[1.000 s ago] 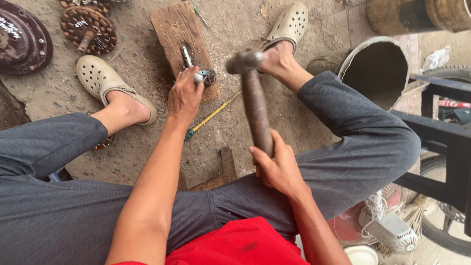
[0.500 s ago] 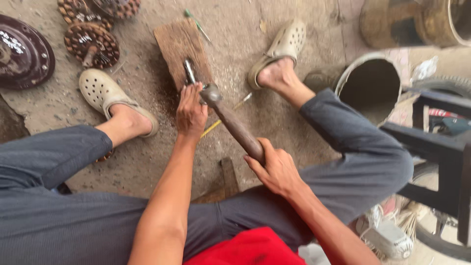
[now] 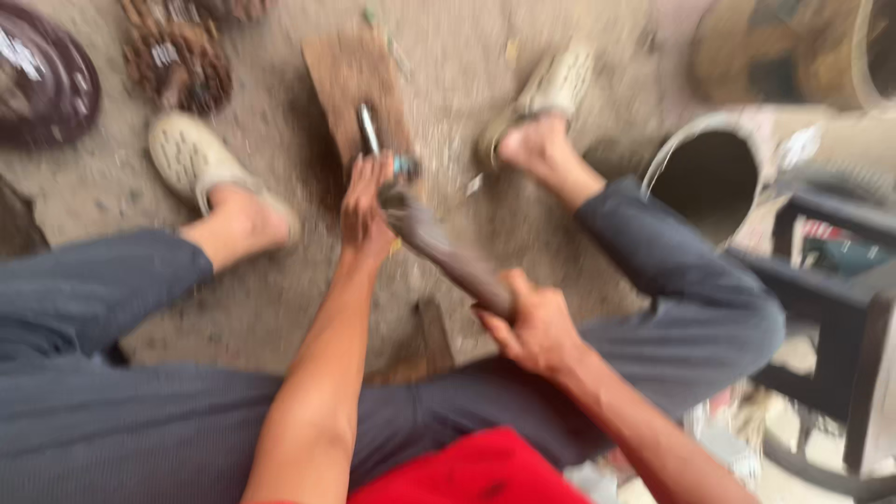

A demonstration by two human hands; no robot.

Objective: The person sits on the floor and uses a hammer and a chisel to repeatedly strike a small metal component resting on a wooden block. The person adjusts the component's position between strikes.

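Note:
The picture is blurred by motion. A wooden block (image 3: 350,79) lies on the ground between my feet. My left hand (image 3: 366,205) grips a small metal part (image 3: 371,131) resting on the block. My right hand (image 3: 534,327) holds the wooden handle of a hammer (image 3: 439,245). The hammer's head is down beside my left hand, at the near edge of the block. Both feet in pale clogs flank the block.
A dark metal disc (image 3: 42,84) and rusty toothed parts (image 3: 177,61) lie at the upper left. An open metal bucket (image 3: 709,173) stands right of my right foot, with a dark frame (image 3: 845,280) beyond it. A wood scrap (image 3: 434,331) lies between my legs.
The hammer, raised upright a second ago, has swung down onto the part held on the block. My left hand has stayed on the part.

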